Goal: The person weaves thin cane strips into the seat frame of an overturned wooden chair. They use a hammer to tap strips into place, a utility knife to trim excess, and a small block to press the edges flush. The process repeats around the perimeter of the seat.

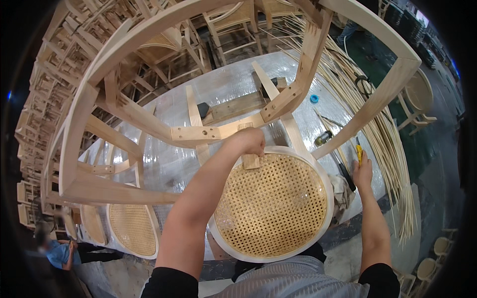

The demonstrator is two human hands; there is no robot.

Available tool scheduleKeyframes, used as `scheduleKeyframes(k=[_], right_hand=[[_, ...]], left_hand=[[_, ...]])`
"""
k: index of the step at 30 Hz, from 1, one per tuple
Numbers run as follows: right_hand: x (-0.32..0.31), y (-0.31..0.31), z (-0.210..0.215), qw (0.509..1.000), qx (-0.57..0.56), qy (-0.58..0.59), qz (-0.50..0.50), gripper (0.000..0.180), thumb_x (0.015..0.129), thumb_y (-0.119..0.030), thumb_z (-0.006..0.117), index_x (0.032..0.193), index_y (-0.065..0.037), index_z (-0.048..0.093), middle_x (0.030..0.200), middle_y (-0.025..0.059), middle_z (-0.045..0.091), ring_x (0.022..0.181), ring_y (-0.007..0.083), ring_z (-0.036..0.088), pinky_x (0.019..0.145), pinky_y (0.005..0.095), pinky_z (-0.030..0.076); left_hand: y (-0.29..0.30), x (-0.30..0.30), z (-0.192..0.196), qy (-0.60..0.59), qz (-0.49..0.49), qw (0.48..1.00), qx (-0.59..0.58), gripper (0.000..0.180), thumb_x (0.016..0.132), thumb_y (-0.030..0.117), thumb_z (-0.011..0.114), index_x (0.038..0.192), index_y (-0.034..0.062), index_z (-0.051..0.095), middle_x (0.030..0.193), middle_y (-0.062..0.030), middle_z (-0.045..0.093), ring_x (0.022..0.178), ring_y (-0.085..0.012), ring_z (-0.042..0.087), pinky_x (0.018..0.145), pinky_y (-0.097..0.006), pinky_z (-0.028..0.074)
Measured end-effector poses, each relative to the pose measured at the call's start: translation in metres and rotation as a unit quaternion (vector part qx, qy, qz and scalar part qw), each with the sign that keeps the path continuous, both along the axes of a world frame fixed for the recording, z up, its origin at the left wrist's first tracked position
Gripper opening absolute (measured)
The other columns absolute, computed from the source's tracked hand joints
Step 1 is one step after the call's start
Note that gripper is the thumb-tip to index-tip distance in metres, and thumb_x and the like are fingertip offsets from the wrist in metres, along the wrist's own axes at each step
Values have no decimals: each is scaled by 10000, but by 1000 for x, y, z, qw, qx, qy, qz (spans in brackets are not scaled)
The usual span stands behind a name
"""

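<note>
Before me lies an oval woven cane panel [271, 208] in a pale rim, part of a chair with bare wooden legs. My left hand [252, 141] is closed around a small wooden block [251, 162], whose lower end rests on the far edge of the cane. Off to the right, my right hand [362, 172] grips a yellow-handled knife [359, 153], its thin tip pointing away from me, near the panel's right side. A curved bare wood chair frame [196, 133] arches over the work surface beyond my hands.
A hammer [342, 166], a cloth [341, 194] and a blue tape roll [314, 99] lie on the plastic-covered table [169, 119]. Long thin cane strips [380, 149] run along the right. Another cane seat [131, 223] stands left. A person [67, 252] is at the lower left; stacked chair frames [64, 79] lie beyond.
</note>
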State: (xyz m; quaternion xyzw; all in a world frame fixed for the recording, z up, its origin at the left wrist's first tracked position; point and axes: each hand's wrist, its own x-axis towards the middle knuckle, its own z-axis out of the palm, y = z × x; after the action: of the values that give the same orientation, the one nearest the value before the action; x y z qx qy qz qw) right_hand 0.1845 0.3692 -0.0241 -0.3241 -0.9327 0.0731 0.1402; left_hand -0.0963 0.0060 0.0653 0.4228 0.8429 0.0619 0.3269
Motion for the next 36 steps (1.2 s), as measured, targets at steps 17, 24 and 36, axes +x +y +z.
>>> scheduleKeyframes(k=[17,24,36], right_hand=[[-162,-183,33,800,-218,204,521,252,863,11,657,1107,-19,709,968,140,639,921,364,598,827,445,490],[-162,-198,30,796,-251,181,520,266,840,21,640,1089,-37,713,952,160,631,933,387,599,824,461,494],[-209,-184,32,768,-211,-92,598,245,737,-122,715,961,-37,765,981,215,718,991,408,670,902,463,534]], left_hand=[[-22,62,6,169,288,933,137,578,741,254,854,1283,137,688,1312,-207,567,1196,-423,563,1040,-451,483],[-38,128,-18,244,515,806,158,876,714,188,804,1483,5,426,1254,-276,583,1155,-459,587,1017,-510,486],[101,319,-1,-101,213,939,249,654,851,148,714,1432,-3,455,1242,-269,557,1152,-453,538,994,-500,447]])
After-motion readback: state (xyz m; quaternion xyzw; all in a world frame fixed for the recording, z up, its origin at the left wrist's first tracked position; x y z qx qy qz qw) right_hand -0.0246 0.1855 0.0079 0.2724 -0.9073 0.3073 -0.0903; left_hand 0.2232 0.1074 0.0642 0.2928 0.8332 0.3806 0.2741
